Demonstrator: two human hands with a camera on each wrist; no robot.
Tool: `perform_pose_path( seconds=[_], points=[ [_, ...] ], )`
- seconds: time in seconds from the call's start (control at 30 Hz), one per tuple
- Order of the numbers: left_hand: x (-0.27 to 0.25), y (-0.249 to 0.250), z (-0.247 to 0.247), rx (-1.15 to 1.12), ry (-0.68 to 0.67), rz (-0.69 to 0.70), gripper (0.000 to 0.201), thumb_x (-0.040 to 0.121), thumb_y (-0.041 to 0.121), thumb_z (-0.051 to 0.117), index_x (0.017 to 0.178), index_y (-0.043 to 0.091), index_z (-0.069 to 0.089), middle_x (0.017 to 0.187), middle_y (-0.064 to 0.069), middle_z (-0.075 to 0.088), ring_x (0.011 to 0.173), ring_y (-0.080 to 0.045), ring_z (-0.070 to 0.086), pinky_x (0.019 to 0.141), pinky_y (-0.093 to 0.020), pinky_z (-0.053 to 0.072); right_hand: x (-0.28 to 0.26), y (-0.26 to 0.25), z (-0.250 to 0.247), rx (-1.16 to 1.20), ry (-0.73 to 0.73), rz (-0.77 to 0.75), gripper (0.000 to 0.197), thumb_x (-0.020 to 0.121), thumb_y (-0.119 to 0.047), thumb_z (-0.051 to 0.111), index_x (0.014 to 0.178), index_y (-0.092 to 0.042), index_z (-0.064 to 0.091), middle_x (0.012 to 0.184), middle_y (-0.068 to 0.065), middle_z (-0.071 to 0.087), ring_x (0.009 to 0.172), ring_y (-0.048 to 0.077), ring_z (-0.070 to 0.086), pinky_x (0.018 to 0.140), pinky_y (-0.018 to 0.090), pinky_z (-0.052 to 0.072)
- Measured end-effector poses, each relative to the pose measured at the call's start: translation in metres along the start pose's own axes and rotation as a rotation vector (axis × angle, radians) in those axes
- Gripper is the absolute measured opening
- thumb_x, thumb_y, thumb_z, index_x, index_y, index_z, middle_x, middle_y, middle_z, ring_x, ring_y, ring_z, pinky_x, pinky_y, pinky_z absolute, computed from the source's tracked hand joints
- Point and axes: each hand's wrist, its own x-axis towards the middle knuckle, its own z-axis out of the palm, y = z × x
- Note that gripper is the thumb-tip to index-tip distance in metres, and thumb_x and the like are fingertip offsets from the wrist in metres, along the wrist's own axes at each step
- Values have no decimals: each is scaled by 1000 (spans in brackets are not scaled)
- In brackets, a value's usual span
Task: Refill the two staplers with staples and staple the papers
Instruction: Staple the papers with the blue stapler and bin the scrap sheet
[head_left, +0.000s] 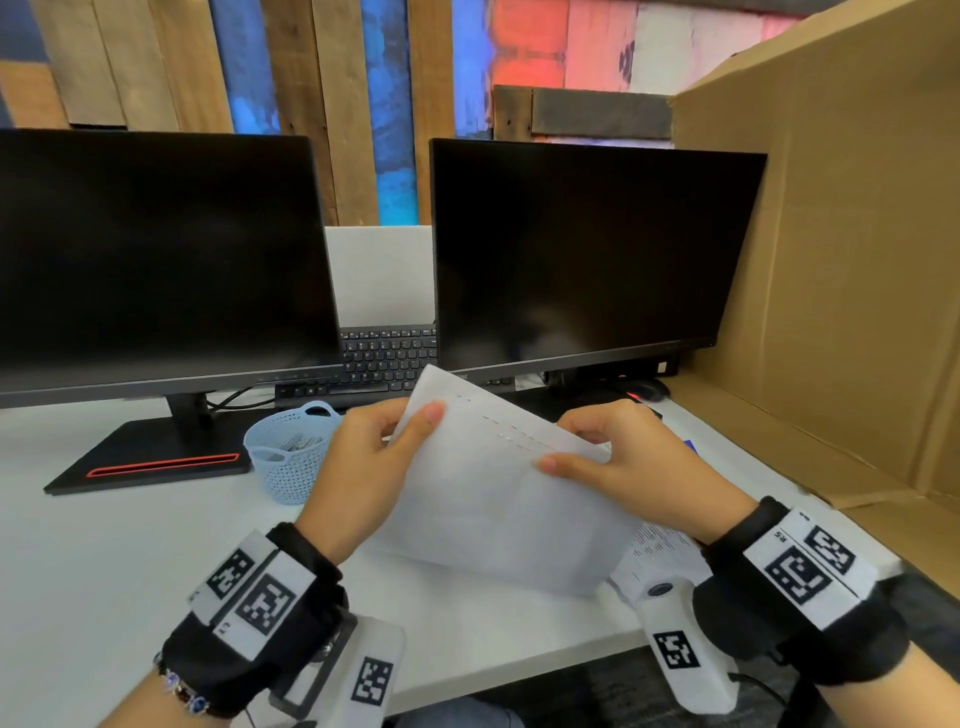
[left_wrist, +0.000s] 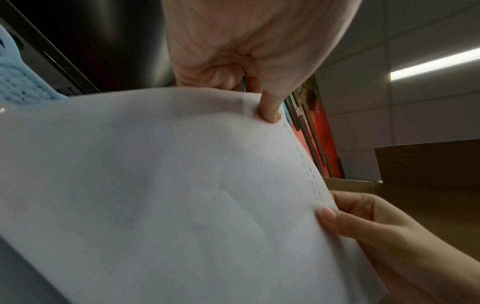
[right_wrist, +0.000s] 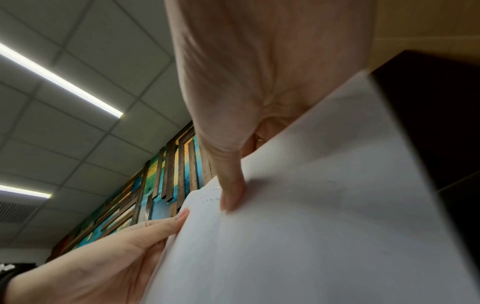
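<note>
Papers held up off the desk at centre frame, tilted, with a row of staples along the top edge. Left hand pinches the upper-left corner, thumb on the front face and fingers curled behind. Right hand pinches the right end of the same edge, thumb on the front, fingers behind. No stapler visible in any view, so the refill state cannot be told.

Step looks like checking or squaring the stapled edge. To do it well: keep both pinches close to the edge, hold the sheets flush so no corner slips, keep thumbs clear of the staple line, and lay the stack flat before any further stapling.

White desk fills the lower frame. More printed sheets lie flat at lower right, under the right wrist. Light blue basket sits left of centre, just beside the left hand, with something metallic inside, probably staples. Two dark monitors stand at mid frame, a keyboard between them. Cardboard panel on the right. Painted wood-slat wall across the top.
</note>
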Motion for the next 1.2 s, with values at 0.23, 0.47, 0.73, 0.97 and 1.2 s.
perform_pose_path(
  seconds=[0.23, 0.47, 0.73, 0.97, 1.2],
  points=[
    [-1, 5, 2, -47, -23, -10, 28, 94, 33, 54, 91, 15, 75, 88, -2, 76, 76, -11, 70, 71, -31, 54, -6, 3, 0, 22, 25, -5, 20, 86, -41, 66, 98, -25, 69, 96, -21, 64, 89, 1, 61, 75, 12, 50],
    [3, 10, 9, -183, -74, -12, 25, 82, 26, 68, 101, 11, 72, 99, -4, 76, 95, -22, 71, 86, -45, 56, -14, 12, -17, -4, 228, -118, 24, 86, -43, 62, 80, -20, 65, 79, -3, 65, 73, 8, 59, 59, 15, 44],
    [14, -13, -20, 211, -69, 1, 14, 75, 30, 78, 82, 20, 73, 80, 4, 74, 69, -3, 67, 62, -21, 53, -29, 35, -56, 290, 447, -59, 6, 92, -26, 62, 87, -23, 64, 84, -11, 72, 71, -1, 67, 55, 12, 48],
    [19, -16, -39, 203, -74, -43, 18, 74, 19, 78, 89, 12, 72, 81, 0, 77, 70, -11, 73, 64, -18, 57, -44, 51, -60, 453, 510, 9, 8, 92, -24, 61, 96, -23, 67, 98, -7, 74, 82, 6, 70, 65, 16, 55],
    [7, -12, -17, -255, -64, -106, 35, 77, 16, 69, 112, 19, 65, 101, 12, 74, 93, -1, 69, 75, -11, 53, -53, 44, -51, 708, 499, 37, 22, 95, -19, 55, 113, -23, 67, 111, -3, 73, 98, 14, 71, 78, 25, 58]
  ],
)
